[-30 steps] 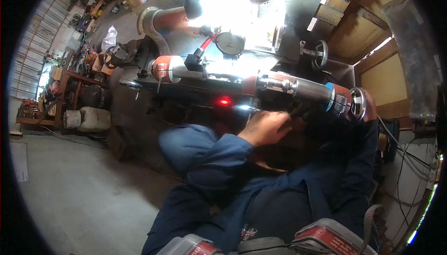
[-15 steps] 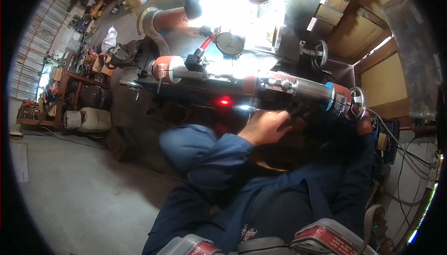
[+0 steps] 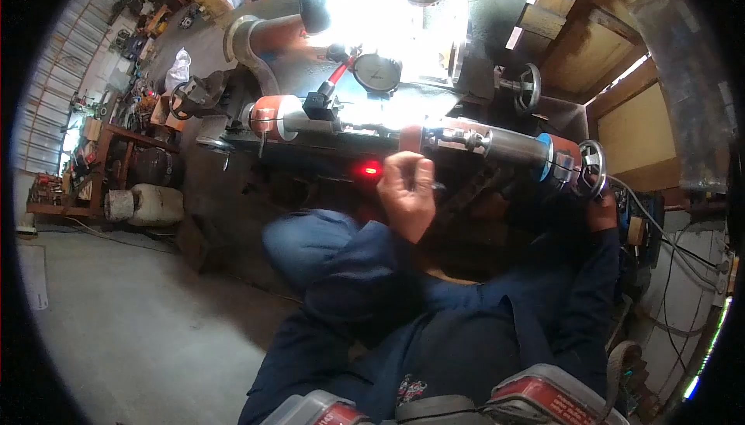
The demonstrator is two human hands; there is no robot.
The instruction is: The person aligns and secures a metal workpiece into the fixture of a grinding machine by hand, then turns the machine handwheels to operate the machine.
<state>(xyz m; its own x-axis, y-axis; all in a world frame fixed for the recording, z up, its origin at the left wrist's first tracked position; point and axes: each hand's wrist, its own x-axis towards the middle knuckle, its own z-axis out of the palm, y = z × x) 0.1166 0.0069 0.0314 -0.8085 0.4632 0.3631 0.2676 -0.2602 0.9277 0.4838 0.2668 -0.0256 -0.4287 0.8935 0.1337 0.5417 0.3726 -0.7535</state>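
Observation:
My left hand [image 3: 408,196] is raised in front of the machine's orange middle block [image 3: 410,139], fingers curled in and thumb up. A small dark tip shows beside it, too little to name. At the right end, my right hand [image 3: 602,212] is at the lower rim of a metal handwheel [image 3: 594,169], its fingers mostly hidden. A steel cylinder [image 3: 518,149] and a blue ring [image 3: 549,157] lie between the hands. Above my left hand sits a round dial gauge [image 3: 377,72], with a red arm [image 3: 339,74] and a black block [image 3: 320,107] beside it.
Glare from a bright lamp hides the machine's upper middle. A second handwheel [image 3: 528,88] stands behind the cylinder. A red light [image 3: 371,168] glows below the bar. Cables [image 3: 660,242] hang at right; a whitish container [image 3: 159,200] lies on the floor at left.
My left hand has moved left and up from below the bar, turning so its curled fingers point upward. My right hand stays at the handwheel. The view has shifted slightly.

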